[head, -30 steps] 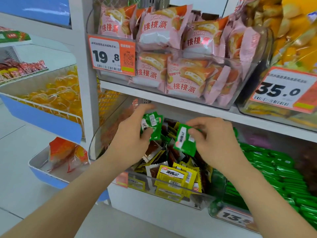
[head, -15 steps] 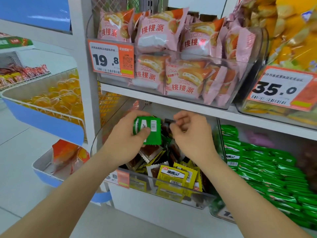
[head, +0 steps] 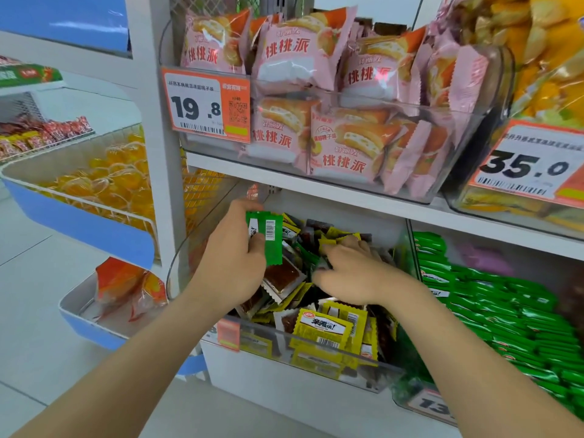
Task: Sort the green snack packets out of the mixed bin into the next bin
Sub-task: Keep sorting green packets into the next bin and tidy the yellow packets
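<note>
My left hand (head: 232, 268) grips a small stack of green snack packets (head: 268, 238) upright above the left side of the clear mixed bin (head: 344, 361). That bin holds yellow, brown and a few green packets. My right hand (head: 354, 273) reaches down into the middle of the pile with its fingertips curled among the packets. Blur hides whether they pinch one. To the right, the adjacent bin (head: 410, 396) is full of green packets (head: 505, 314).
A white shelf board (head: 347, 200) hangs low over both bins. A clear bin of pink pastry bags (head: 316, 121) sits on it, with yellow snack bags (head: 537, 74) to its right. On the left stand wire baskets of orange jellies (head: 94, 181).
My right hand passed its green packet to the stack in my left hand, then dropped back into the mixed bin. My left hand rose slightly with the packets.
</note>
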Motion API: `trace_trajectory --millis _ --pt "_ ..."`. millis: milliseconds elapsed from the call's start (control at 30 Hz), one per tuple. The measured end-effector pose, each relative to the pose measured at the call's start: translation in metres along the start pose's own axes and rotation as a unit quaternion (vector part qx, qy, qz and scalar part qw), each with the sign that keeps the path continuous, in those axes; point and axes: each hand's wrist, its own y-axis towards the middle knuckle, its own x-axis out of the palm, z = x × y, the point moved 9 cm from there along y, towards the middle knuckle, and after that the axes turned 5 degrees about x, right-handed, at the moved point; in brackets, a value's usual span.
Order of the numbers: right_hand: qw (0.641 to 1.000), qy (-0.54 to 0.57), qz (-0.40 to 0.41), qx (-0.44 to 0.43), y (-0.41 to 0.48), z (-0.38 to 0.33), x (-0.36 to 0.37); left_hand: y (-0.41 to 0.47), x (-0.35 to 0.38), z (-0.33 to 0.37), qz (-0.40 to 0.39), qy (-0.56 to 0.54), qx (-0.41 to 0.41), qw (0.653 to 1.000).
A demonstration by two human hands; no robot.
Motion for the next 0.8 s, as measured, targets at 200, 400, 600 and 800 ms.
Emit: trace_trajectory --millis 200,400,600,800 --pt "0.998 -0.031 -0.046 0.019 0.028 0.002 -0.001 0.003 -0.001 -0.005 0.006 0.008 -0.004 1.0" --pt "0.995 -0.069 -0.059 0.043 0.043 -0.004 0.004 0.006 0.002 -0.009 -0.002 0.037 0.002 0.999" --pt "0.995 -0.099 -0.004 0.019 0.046 -0.015 0.006 0.005 -0.002 -0.015 0.003 0.057 -0.001 0.998" --pt "0.991 -0.092 0.096 0.004 0.044 -0.027 -0.003 0.003 -0.006 -0.012 0.006 0.055 0.0 0.998"
